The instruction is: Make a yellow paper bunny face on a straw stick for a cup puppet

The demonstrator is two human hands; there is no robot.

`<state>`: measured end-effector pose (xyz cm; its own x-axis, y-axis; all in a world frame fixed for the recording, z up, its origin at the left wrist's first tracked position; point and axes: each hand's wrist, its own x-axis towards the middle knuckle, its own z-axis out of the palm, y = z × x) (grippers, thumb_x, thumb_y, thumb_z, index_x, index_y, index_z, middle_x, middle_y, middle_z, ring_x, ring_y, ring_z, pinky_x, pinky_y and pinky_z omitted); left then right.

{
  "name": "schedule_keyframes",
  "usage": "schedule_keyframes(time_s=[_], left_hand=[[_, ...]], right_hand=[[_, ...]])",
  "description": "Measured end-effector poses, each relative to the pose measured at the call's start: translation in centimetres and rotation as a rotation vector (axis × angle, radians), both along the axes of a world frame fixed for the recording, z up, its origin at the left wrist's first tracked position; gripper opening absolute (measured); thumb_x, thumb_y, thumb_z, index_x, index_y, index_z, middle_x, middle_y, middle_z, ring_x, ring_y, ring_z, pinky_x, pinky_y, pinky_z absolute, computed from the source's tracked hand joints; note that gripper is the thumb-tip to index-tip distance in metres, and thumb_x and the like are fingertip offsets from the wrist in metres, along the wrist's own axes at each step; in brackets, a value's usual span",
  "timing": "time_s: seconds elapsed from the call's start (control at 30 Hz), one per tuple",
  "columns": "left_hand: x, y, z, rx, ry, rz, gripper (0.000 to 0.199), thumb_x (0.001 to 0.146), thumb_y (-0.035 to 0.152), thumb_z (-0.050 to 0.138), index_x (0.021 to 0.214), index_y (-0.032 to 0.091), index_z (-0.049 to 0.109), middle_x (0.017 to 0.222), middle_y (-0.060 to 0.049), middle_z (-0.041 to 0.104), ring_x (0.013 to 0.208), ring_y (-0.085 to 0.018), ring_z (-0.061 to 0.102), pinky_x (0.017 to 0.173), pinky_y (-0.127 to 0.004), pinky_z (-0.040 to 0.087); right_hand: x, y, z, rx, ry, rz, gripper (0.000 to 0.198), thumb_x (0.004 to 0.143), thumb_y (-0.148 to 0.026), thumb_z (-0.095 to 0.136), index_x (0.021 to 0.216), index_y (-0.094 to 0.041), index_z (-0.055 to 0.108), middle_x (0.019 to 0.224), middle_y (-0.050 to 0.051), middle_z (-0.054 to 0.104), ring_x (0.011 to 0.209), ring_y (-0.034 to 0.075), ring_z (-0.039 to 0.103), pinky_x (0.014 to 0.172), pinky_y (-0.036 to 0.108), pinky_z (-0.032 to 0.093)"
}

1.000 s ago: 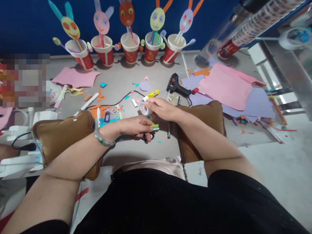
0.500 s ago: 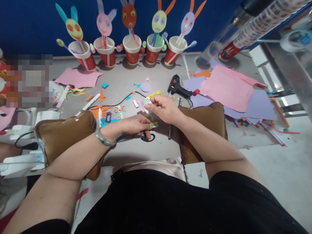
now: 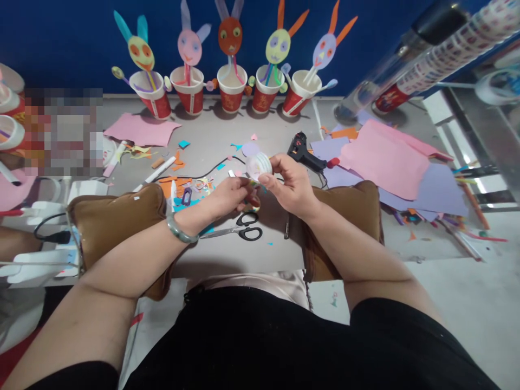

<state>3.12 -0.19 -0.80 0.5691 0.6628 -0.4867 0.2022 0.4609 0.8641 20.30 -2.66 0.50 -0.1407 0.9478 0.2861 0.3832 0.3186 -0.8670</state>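
Since the right hand (image 3: 294,185), pinching tape (image 3: 260,166), has reached the left hand's (image 3: 225,198) pinched straws (image 3: 252,183) (barely visible), scissors (image 3: 239,229) lie uncovered toward the surface's (image 3: 235,259) front edge.

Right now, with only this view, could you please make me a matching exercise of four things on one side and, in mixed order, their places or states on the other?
1. Scissors
2. Glue gun
3. Right hand
4. Bracelet

A. Holding a whitish round item
B. Around the left wrist
C. Lying beside purple paper
D. Black-handled, on the table

Pairs: 1-D, 2-C, 3-A, 4-B
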Motion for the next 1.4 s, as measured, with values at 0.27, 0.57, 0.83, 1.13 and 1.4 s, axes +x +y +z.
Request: schedule_keyframes(time_s=[0.27,0.57,0.83,1.13,1.4], left_hand=[[0.1,0.2,0.9,0.093,-0.064,0.228,0.020,0.098,0.012,0.048,0.083,0.016,0.060,0.049,0.008,0.051,0.034,-0.003,0.043,0.035,-0.017,0.027],[0.0,0.3,0.7,0.142,-0.153,0.288,0.014,0.102,0.017,0.045,0.094,0.015,0.056,0.070,0.000,0.070,0.040,-0.004,0.051,0.038,-0.016,0.038],[0.1,0.2,-0.2,0.089,-0.328,0.307,0.012,0.101,0.025,0.050,0.105,0.016,0.056,0.072,0.000,0.071,0.049,-0.007,0.059,0.049,-0.017,0.046],[0.2,0.3,0.0,-0.019,-0.462,0.371,0.010,0.092,0.022,0.060,0.101,0.017,0.061,0.081,0.000,0.069,0.060,-0.008,0.060,0.058,-0.021,0.050],[0.2,0.5,0.5,-0.019,-0.490,0.391,0.010,0.087,0.011,0.055,0.084,0.013,0.064,0.073,0.000,0.062,0.061,-0.008,0.058,0.059,-0.020,0.048]], right_hand=[[0.7,0.2,-1.2,0.243,-0.066,0.039,0.027,0.088,-0.052,0.067,0.085,-0.025,0.059,0.081,0.002,0.062,0.082,0.020,0.057,0.087,0.041,0.045],[1.1,0.8,-1.9,0.305,-0.058,-0.041,0.018,0.077,-0.037,0.067,0.090,-0.027,0.058,0.082,0.000,0.065,0.079,0.021,0.061,0.111,0.052,0.038],[1.4,0.7,-2.0,0.307,-0.065,-0.084,0.021,0.076,-0.028,0.064,0.096,-0.027,0.057,0.085,0.001,0.063,0.081,0.021,0.061,0.114,0.054,0.039],[1.4,0.9,-1.8,0.272,-0.091,-0.116,0.018,0.077,-0.027,0.061,0.095,-0.026,0.056,0.085,0.002,0.060,0.080,0.020,0.058,0.108,0.051,0.045],[1.6,1.1,-2.0,0.236,-0.076,-0.125,0.021,0.075,-0.026,0.062,0.095,-0.025,0.058,0.086,0.002,0.060,0.079,0.020,0.058,0.092,0.045,0.051]])
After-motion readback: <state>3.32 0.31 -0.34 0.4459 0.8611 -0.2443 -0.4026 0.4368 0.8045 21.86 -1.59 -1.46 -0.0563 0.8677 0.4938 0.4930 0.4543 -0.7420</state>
